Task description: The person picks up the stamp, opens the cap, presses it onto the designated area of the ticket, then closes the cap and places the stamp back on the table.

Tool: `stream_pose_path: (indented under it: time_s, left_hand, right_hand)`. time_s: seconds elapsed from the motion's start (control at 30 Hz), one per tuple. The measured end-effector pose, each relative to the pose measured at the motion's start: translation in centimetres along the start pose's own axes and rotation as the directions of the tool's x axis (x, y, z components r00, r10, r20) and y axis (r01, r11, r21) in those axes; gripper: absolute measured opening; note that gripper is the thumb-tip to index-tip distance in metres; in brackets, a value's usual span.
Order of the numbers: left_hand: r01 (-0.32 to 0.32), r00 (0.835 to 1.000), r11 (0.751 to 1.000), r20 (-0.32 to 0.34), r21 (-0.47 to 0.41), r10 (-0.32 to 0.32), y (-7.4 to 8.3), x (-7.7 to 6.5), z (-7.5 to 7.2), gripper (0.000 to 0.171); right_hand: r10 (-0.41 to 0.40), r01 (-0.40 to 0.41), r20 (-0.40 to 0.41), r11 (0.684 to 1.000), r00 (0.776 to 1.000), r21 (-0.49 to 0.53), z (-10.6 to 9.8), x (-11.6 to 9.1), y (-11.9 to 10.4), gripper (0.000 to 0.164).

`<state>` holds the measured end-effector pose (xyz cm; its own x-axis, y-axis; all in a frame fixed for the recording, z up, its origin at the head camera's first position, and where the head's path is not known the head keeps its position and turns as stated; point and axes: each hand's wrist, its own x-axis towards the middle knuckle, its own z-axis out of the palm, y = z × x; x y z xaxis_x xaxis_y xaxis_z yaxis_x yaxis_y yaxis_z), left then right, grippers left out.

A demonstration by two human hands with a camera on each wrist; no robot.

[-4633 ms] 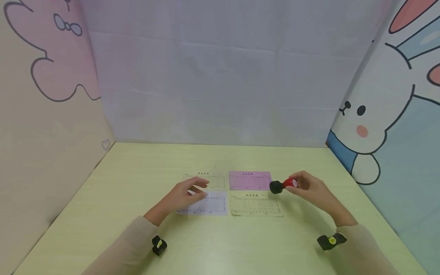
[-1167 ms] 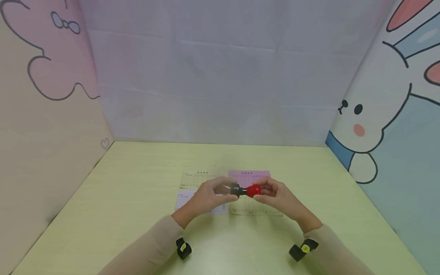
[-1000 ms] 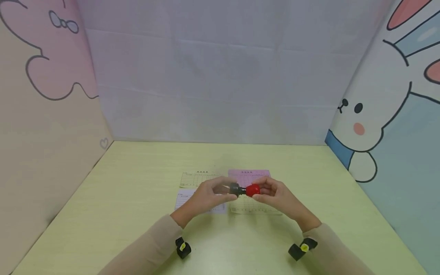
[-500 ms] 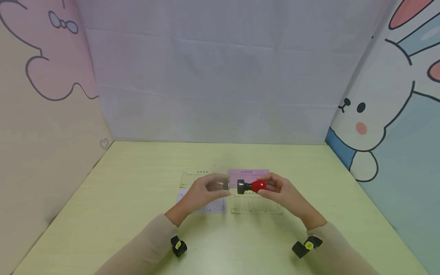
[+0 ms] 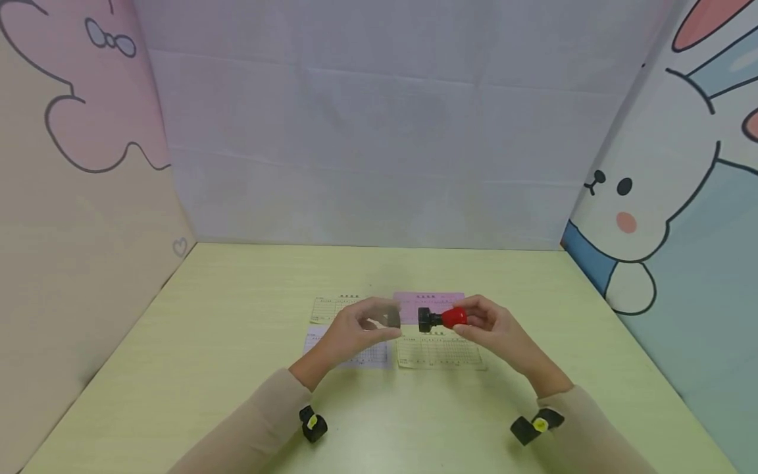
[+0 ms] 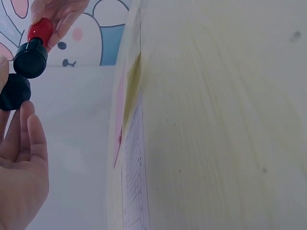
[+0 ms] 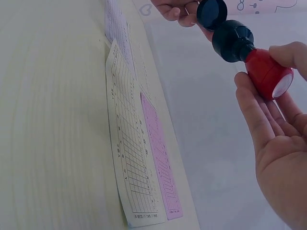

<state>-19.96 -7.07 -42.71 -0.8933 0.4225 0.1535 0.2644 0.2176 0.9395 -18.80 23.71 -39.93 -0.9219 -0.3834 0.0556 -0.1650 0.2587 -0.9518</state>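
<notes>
My right hand (image 5: pixel 494 327) pinches the red handle (image 7: pixel 268 72) of a round stamp (image 5: pixel 432 319) with a black base, held sideways above the papers. The base points left, toward my left hand (image 5: pixel 355 329). Between its thumb and fingertips that hand holds a black round cap (image 6: pixel 15 91), separate from the stamp, with a gap between the two in the head view. In the right wrist view the hollow cap (image 7: pixel 212 13) overlaps the edge of the stamp's base. A white disc shows on the end of the red handle.
Below the hands lie printed forms in two rows: a pink one (image 5: pixel 429 299), a yellow one (image 5: pixel 441 355) nearer, a white one (image 5: pixel 373 355) and a pale yellow one (image 5: pixel 331 308) at left. Walls with cartoon drawings surround the table (image 5: pixel 249 283).
Both hands came together at the stamp, the left one gripping its black end. The cap then came off the base, and the right hand drew the stamp to the right.
</notes>
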Motion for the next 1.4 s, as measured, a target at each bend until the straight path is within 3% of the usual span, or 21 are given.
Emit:
stream_pose_path:
  time_s: [0.5, 0.8, 1.07, 1.4]
  left_hand:
    - [0.033, 0.999, 0.999, -0.004, -0.021, -0.033, 0.0, 0.4, 1.0, 0.048]
    - [0.085, 0.996, 0.995, -0.012, -0.06, -0.086, 0.4, 0.7, 2.6, 0.054]
    - [0.105, 0.995, 0.993, 0.002, -0.062, -0.105, 0.7, 1.6, 4.4, 0.056]
    - [0.048, 0.998, 0.996, 0.024, 0.08, -0.05, 1.1, 3.2, 7.5, 0.052]
  right_hand:
    - [0.02, -0.024, -0.057, 0.997, 0.998, -0.071, -1.8, -1.2, 0.4, 0.046]
    - [0.029, -0.042, -0.1, 0.991, 0.995, -0.125, -3.5, -2.5, 0.4, 0.046]
    - [-0.017, -0.012, -0.145, 0.981, 0.989, -0.196, -4.9, -3.3, 0.4, 0.046]
    - [-0.051, -0.052, -0.251, 0.921, 0.967, -0.386, -6.1, -3.8, 0.3, 0.054]
